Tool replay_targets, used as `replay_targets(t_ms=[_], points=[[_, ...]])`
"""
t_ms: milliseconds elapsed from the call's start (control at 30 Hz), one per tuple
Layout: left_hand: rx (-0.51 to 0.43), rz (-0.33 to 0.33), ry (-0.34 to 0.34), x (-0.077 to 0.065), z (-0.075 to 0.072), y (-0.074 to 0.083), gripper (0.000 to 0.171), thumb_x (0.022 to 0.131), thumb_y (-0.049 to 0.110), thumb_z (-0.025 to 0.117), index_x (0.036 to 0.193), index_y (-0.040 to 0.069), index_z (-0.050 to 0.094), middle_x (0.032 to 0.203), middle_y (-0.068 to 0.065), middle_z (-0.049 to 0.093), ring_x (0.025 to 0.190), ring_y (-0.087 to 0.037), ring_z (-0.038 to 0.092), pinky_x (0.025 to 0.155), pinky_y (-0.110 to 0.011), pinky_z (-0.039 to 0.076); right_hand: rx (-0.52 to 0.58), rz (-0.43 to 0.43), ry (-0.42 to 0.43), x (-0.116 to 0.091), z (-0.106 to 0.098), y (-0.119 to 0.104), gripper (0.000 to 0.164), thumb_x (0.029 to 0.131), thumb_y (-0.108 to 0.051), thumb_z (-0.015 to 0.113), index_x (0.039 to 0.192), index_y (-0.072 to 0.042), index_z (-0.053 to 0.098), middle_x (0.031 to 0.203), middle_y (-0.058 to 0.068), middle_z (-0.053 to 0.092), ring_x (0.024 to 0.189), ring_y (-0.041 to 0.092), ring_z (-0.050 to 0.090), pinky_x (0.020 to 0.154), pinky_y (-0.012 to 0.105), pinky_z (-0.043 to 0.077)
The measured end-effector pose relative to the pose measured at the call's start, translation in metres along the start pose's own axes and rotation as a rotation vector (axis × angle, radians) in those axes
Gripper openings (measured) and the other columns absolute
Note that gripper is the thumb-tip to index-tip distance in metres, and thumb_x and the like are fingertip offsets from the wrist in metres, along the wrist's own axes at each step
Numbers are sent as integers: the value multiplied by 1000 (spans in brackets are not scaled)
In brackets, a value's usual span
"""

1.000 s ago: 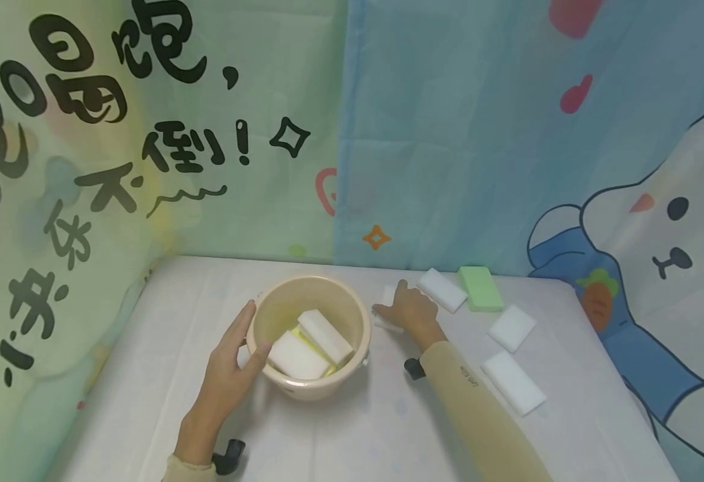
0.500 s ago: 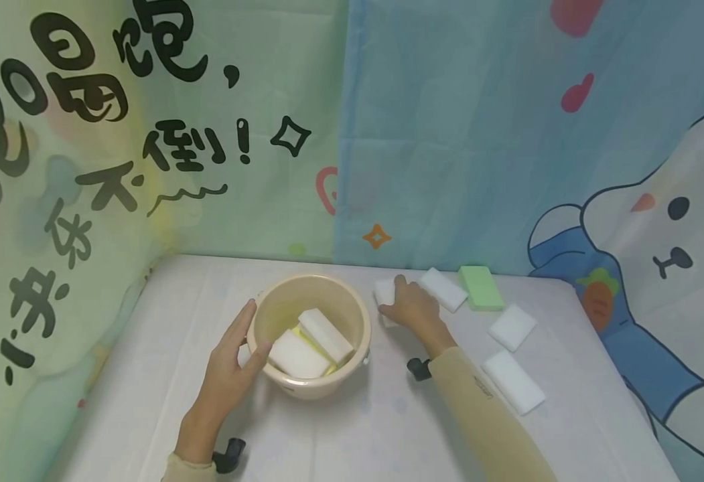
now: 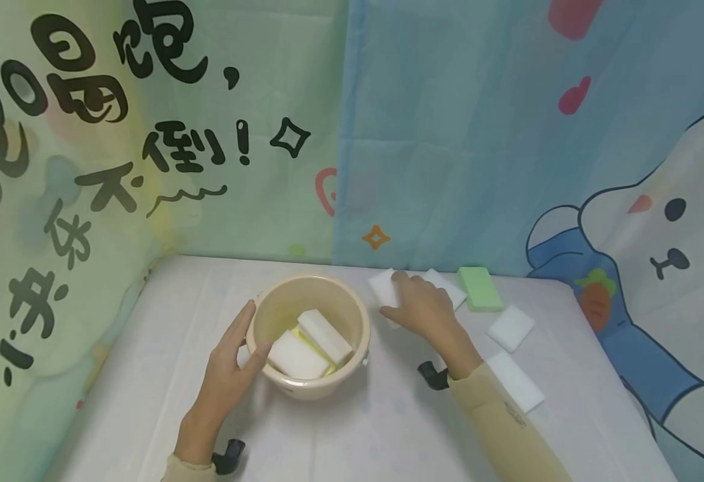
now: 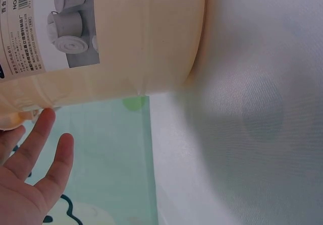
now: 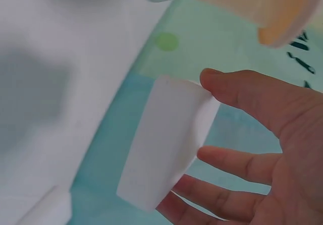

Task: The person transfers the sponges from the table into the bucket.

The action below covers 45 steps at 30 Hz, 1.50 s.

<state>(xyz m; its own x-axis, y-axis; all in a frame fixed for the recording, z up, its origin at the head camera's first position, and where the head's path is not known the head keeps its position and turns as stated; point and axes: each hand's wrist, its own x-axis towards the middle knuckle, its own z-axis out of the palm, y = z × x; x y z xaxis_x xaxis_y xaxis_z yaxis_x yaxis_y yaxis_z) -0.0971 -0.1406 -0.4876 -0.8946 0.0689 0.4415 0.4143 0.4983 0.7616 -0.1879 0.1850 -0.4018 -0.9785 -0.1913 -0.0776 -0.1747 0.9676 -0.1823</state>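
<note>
A cream plastic bucket stands upright with white sponge blocks and a bit of yellow inside. My left hand rests against its left side, fingers fairly straight and thumb at the rim; the left wrist view shows those fingers by the bucket's wall, which bears a printed label. To the right of the bucket, my right hand pinches a white sponge block between thumb and fingers. In the right wrist view, the white sponge is tilted, gripped along one edge.
Behind the right hand lies another white sponge, beside a green sponge. Two more white sponges, a shorter one and a longer one, lie on the white-covered table. Printed curtains hang behind and at the sides.
My right hand has taken hold of the white sponge, lifted it and drawn slightly to the right, tilting the sponge. My left hand and the bucket stay where they were.
</note>
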Motion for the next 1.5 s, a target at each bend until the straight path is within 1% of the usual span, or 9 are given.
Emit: replay_targets(t_ms=[200, 367, 433, 667, 833, 1100, 1267, 1400, 1500], points=[[13, 1, 8, 0, 0, 2, 68, 97, 18, 65, 156, 9, 34, 159, -8, 36, 141, -24, 40, 103, -32, 45, -12, -46, 30, -15, -16, -6, 65, 89, -38, 74, 138, -2, 53, 117, 22, 64, 102, 40, 62, 75, 56, 51], [14, -1, 10, 0, 1, 1, 68, 96, 17, 66, 156, 9, 34, 159, -8, 36, 140, -25, 41, 102, -40, 47, -19, -90, 96, -29, -29, -15, 62, 88, -38, 74, 137, -4, 55, 121, 20, 65, 104, 41, 62, 79, 57, 49], [12, -3, 8, 0, 1, 1, 68, 96, 17, 66, 156, 9, 34, 159, -8, 36, 140, -25, 41, 101, -39, 47, -11, -114, 123, -34, -35, -21, 61, 88, -37, 75, 137, -5, 56, 123, 19, 65, 105, 40, 62, 79, 57, 49], [-5, 14, 21, 0, 1, 0, 68, 96, 17, 66, 156, 8, 35, 158, -9, 37, 135, -26, 48, 102, -13, 38, -10, -209, 168, -46, -46, -46, 58, 87, -37, 76, 132, -5, 59, 120, 15, 67, 103, 36, 64, 78, 55, 51], [-8, 17, 23, -1, 1, 0, 68, 96, 16, 66, 156, 8, 35, 158, -8, 36, 135, -25, 47, 102, -13, 37, -34, -278, 172, -48, -44, -66, 57, 87, -38, 75, 132, -6, 60, 117, 14, 68, 98, 34, 65, 75, 51, 53], [3, -3, 13, 0, 1, 1, 68, 97, 19, 66, 156, 10, 35, 158, -8, 37, 137, -23, 45, 102, -35, 47, -51, -340, 102, -44, -34, -100, 57, 87, -43, 75, 131, -9, 60, 107, 10, 68, 86, 28, 64, 68, 42, 51], [10, 7, 9, 0, 1, -1, 67, 97, 19, 65, 156, 10, 35, 158, -8, 36, 138, -25, 44, 100, -40, 49, -42, -371, 88, -42, -24, -114, 55, 87, -43, 76, 128, -11, 61, 105, 9, 68, 80, 28, 63, 66, 42, 50], [10, 19, 5, 0, 1, -1, 68, 97, 19, 65, 157, 9, 34, 159, -9, 36, 140, -26, 41, 101, -36, 48, -37, -371, 56, -42, -17, -121, 56, 86, -43, 76, 130, -11, 62, 108, 10, 68, 86, 27, 64, 69, 43, 51], [6, 23, 9, 0, 1, -1, 68, 97, 18, 65, 157, 9, 34, 159, -9, 35, 140, -25, 40, 102, -24, 44, -44, -389, 50, -42, -12, -124, 56, 85, -43, 77, 128, -11, 63, 102, 9, 68, 84, 25, 64, 67, 41, 51]])
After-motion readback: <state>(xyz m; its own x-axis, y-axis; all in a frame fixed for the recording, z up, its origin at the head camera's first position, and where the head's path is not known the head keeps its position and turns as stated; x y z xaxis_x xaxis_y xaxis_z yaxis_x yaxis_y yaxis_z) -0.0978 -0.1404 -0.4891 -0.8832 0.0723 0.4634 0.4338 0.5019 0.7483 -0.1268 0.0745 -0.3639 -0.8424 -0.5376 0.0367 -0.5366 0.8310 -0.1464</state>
